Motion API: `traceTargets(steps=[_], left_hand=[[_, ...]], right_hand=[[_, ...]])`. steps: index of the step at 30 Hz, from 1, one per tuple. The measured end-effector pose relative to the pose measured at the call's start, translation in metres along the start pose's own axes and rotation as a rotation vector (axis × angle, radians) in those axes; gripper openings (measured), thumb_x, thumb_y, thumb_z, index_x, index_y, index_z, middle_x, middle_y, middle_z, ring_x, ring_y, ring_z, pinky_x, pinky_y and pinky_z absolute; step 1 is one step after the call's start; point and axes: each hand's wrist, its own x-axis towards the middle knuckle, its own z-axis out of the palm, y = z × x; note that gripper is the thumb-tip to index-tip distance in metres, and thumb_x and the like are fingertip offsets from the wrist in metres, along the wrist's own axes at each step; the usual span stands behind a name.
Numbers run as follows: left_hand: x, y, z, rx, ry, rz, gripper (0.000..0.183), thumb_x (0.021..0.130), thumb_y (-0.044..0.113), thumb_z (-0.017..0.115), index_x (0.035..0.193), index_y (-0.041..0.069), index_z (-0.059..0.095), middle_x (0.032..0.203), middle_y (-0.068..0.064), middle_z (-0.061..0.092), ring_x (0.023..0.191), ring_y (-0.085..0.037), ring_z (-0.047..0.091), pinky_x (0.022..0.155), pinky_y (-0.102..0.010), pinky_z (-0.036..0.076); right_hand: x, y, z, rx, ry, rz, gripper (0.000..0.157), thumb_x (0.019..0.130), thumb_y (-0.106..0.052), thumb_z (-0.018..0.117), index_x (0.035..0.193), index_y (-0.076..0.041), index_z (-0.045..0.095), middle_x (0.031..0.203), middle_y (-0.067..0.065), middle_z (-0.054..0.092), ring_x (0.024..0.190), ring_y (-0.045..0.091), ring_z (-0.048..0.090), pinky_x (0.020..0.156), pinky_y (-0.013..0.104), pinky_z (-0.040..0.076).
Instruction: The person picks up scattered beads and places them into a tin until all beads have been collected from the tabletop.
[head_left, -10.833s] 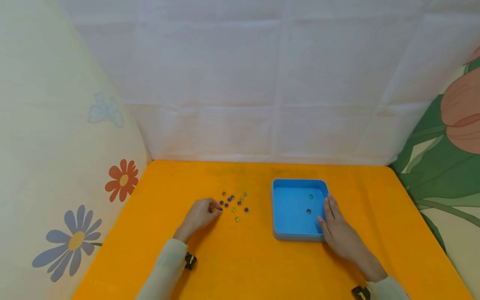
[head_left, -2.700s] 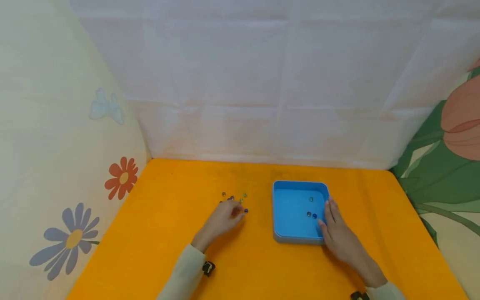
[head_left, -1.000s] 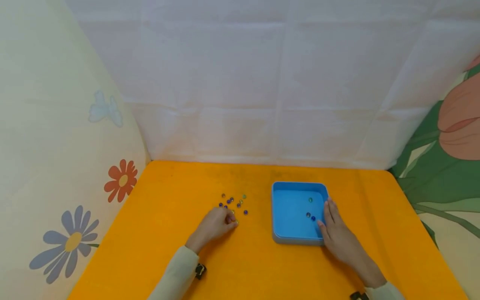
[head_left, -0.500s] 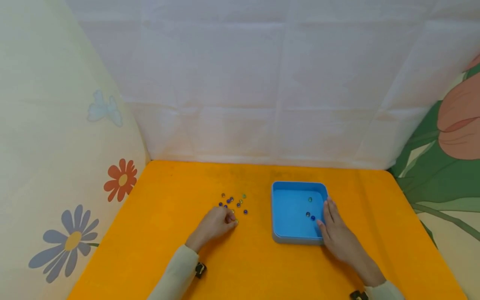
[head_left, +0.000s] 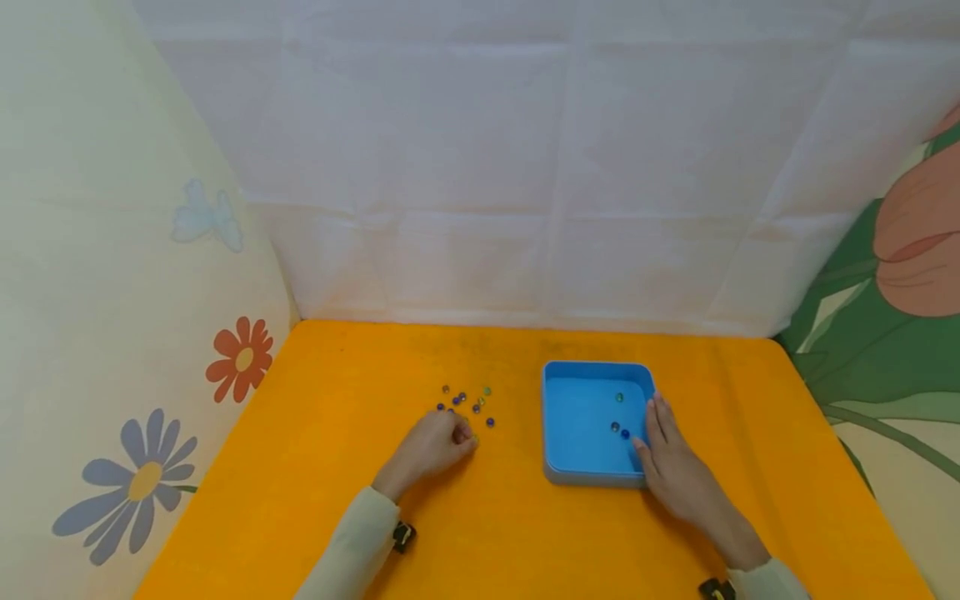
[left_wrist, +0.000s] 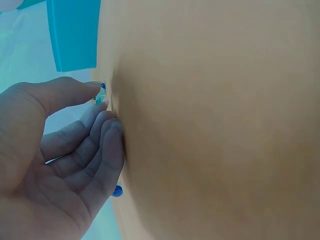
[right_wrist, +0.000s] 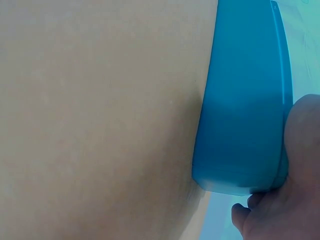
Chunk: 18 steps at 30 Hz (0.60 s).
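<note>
On the orange tabletop, my left hand [head_left: 427, 446] pinches a small yellowish glass marble [left_wrist: 99, 95] between thumb and fingertip, close to the table surface. Several loose blue, amber, yellow and green marbles [head_left: 476, 409] lie just beyond it, some partly hidden by the fingers. A blue marble [left_wrist: 117, 190] shows below the fingers in the left wrist view. My right hand [head_left: 682, 475] holds the right wall of a square blue box [head_left: 596, 479], thumb over the rim and fingers along the outside. Inside the box sit a green marble [head_left: 619, 397], a dark marble [head_left: 615, 427] and a blue one [head_left: 626, 434].
A white cloth backdrop [head_left: 450, 208] hangs behind the table's far edge. Flower-printed cloths stand at the left [head_left: 112, 292] and right [head_left: 915, 358]. Bare orange tabletop [head_left: 517, 533] lies between the two forearms.
A blue marble has come into the box since the oldest frame. My left hand has shifted from the blue marble at the group's right to the yellowish one nearer me. The right hand stays put.
</note>
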Motion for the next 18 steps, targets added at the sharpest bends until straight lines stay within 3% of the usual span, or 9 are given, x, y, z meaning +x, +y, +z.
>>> traceTargets(steps=[6, 18], left_hand=[[0.005, 0.003, 0.001, -0.039, -0.009, 0.018, 0.012, 0.099, 0.02, 0.072, 0.095, 0.011, 0.08, 0.087, 0.001, 0.076, 0.072, -0.005, 0.06, 0.069, -0.024, 0.054], [0.016, 0.013, -0.001, -0.088, 0.01, 0.043, 0.011, 0.099, 0.016, 0.072, 0.092, 0.009, 0.077, 0.084, 0.001, 0.073, 0.071, -0.006, 0.059, 0.064, -0.021, 0.052]], right_hand=[[0.001, 0.001, 0.001, 0.007, 0.012, -0.008, 0.074, 0.114, -0.031, 0.044, 0.164, 0.01, 0.007, 0.176, 0.027, -0.001, 0.161, 0.049, 0.011, 0.122, 0.068, 0.026], [0.002, 0.001, 0.002, 0.003, 0.004, 0.003, 0.075, 0.114, -0.033, 0.043, 0.165, 0.009, 0.007, 0.176, 0.027, -0.002, 0.161, 0.049, 0.011, 0.123, 0.068, 0.025]])
